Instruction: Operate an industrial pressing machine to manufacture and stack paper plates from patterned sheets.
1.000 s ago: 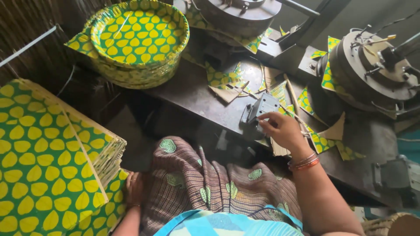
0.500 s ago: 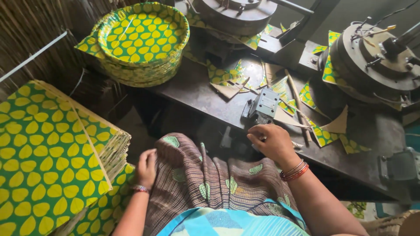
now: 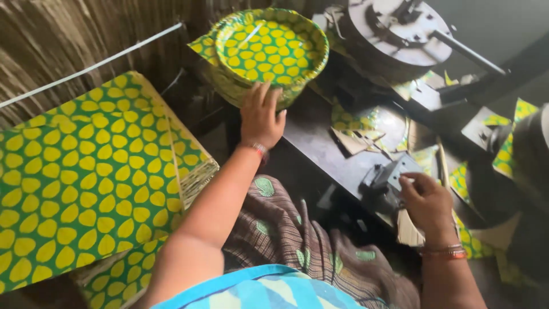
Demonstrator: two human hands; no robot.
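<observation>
My left hand reaches forward with fingers spread and touches the near side of a stack of green paper plates with yellow leaf shapes on the dark machine bench. My right hand rests on a small grey metal switch box at the bench's front edge, fingers curled over it. Whether the fingers press a part of it is hidden.
A thick stack of square green-and-yellow printed sheets lies at my left. A round metal press die stands behind the plates, another machine at the right. Paper offcuts litter the bench. My patterned brown skirt is below.
My left hand has risen from my lap and reached forward to the plate stack. My right hand has stayed at the switch box. The view has tilted left.
</observation>
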